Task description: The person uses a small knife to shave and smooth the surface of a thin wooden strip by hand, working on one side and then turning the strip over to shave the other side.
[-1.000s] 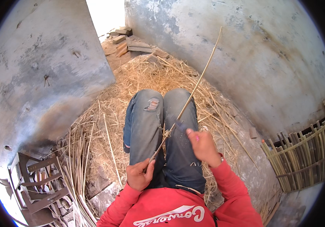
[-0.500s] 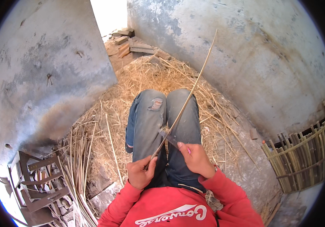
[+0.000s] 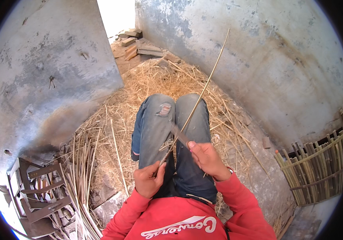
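Observation:
My left hand (image 3: pixel 149 179) is closed on the lower end of a long thin bamboo strip (image 3: pixel 206 86), which slants up and away to the right over my knees. In my right hand (image 3: pixel 209 161) is a knife (image 3: pixel 182 137), its blade smeared by motion. The blade lies across the strip above my left hand; whether it touches cannot be told. Thin pale shavings (image 3: pixel 166 145) curl beside the strip, over my jeans (image 3: pixel 155 120).
Straw-like shavings (image 3: pixel 155 78) cover the floor ahead. Long strips (image 3: pixel 84 176) lie at the left beside a brown metal frame (image 3: pixel 45 192). A slatted bamboo basket (image 3: pixel 319 168) stands at the right. Worn walls (image 3: pixel 259 60) rise on both sides; bricks (image 3: pixel 131 42) lie by the opening.
My right hand and the knife have shifted slightly up and to the right, and the blade has blurred. Shavings show more plainly beside the strip. My left hand has hardly moved.

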Available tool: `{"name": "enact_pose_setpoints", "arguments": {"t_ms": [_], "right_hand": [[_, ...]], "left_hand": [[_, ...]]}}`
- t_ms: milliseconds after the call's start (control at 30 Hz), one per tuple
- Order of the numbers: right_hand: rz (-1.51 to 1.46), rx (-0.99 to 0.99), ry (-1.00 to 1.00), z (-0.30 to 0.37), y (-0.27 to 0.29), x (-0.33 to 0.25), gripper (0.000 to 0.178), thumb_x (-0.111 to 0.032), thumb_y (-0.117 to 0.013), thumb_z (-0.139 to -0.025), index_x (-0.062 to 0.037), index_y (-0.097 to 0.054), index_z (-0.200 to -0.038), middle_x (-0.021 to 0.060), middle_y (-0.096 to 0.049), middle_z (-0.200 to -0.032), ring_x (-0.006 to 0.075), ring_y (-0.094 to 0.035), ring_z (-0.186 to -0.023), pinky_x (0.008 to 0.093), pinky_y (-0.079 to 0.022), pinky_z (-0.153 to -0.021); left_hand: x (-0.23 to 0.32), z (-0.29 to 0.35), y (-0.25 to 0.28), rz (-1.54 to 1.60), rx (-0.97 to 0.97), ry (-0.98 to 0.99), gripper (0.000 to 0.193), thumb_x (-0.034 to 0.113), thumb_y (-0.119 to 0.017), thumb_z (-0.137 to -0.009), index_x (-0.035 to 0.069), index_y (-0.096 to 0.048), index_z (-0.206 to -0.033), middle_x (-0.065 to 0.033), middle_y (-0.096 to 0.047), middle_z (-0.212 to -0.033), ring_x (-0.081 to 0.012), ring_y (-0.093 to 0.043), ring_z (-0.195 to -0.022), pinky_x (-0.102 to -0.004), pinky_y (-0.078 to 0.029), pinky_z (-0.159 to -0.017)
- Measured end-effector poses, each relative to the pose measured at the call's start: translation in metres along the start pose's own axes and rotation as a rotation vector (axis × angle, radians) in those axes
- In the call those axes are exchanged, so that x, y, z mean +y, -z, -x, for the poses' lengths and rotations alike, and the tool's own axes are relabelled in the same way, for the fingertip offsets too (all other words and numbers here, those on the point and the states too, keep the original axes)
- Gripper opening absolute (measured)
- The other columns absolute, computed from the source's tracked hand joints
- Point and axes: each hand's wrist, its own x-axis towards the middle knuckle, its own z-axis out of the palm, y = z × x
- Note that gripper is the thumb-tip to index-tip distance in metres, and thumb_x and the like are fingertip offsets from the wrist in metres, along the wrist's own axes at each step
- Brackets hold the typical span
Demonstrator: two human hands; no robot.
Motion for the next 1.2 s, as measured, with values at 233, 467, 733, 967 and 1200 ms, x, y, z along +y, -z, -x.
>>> {"name": "enact_pose_setpoints", "arguments": {"t_ms": [233,467,733,967,1200], "right_hand": [[0.431,0.279,0.688,-0.013,-0.039,-0.012,0.029,-0.018,-0.089,-0.08,-0.0016,-0.065,-0.084,0.0033,-0.06,-0.069,0.0136,-0.055,-0.058,0.034,-0.044,-0.054],[0.649,0.252,0.887,-0.026,-0.051,0.004,0.013,-0.006,-0.077,-0.085,-0.0016,-0.065,-0.087,0.0142,-0.06,-0.07,0.0286,-0.063,-0.064,0.0431,-0.048,-0.06],[-0.055,-0.117,0.388,-0.025,-0.069,0.001,0.022,-0.013,-0.081,-0.091,-0.0013,-0.062,-0.088,0.0001,-0.066,-0.072,0.0035,-0.055,-0.057,0.0251,-0.044,-0.053],[0.525,0.625,0.79,-0.053,0.012,-0.035,0.022,-0.018,-0.08,-0.09,-0.0025,-0.065,-0.087,0.0049,-0.062,-0.064,0.015,-0.055,-0.056,0.0337,-0.045,-0.054],[0.719,0.734,0.567,-0.073,0.093,-0.049,0.04,-0.035,-0.064,-0.103,0.0004,-0.066,-0.085,0.0082,-0.052,-0.059,0.0179,-0.046,-0.055,0.0385,-0.039,-0.054]], "left_hand": [[0.0,-0.002,-0.002,-0.059,-0.01,-0.042,0.005,0.007,-0.077,-0.09,0.002,-0.077,-0.093,-0.0117,-0.054,-0.055,-0.0164,-0.05,-0.042,-0.0311,-0.038,-0.046],[-0.005,-0.003,-0.003,-0.061,-0.065,0.024,0.006,0.01,-0.076,-0.09,0.004,-0.076,-0.091,-0.0148,-0.059,-0.059,-0.0238,-0.057,-0.046,-0.0347,-0.042,-0.047],[-0.036,0.004,-0.014,0.096,-0.005,-0.086,0.009,0.011,-0.075,-0.09,0.004,-0.077,-0.095,-0.0158,-0.062,-0.062,-0.0305,-0.061,-0.05,-0.0379,-0.046,-0.051],[-0.032,0.013,0.003,-0.136,0.04,-0.126,0.013,0.002,-0.078,-0.087,0.001,-0.077,-0.1,-0.0136,-0.06,-0.062,-0.0254,-0.059,-0.05,-0.0355,-0.042,-0.049],[-0.065,0.026,0.031,-0.322,0.054,-0.235,0.027,0.005,-0.081,-0.083,0.008,-0.077,-0.109,-0.0091,-0.055,-0.063,-0.0263,-0.056,-0.05,-0.0391,-0.042,-0.048]]}}
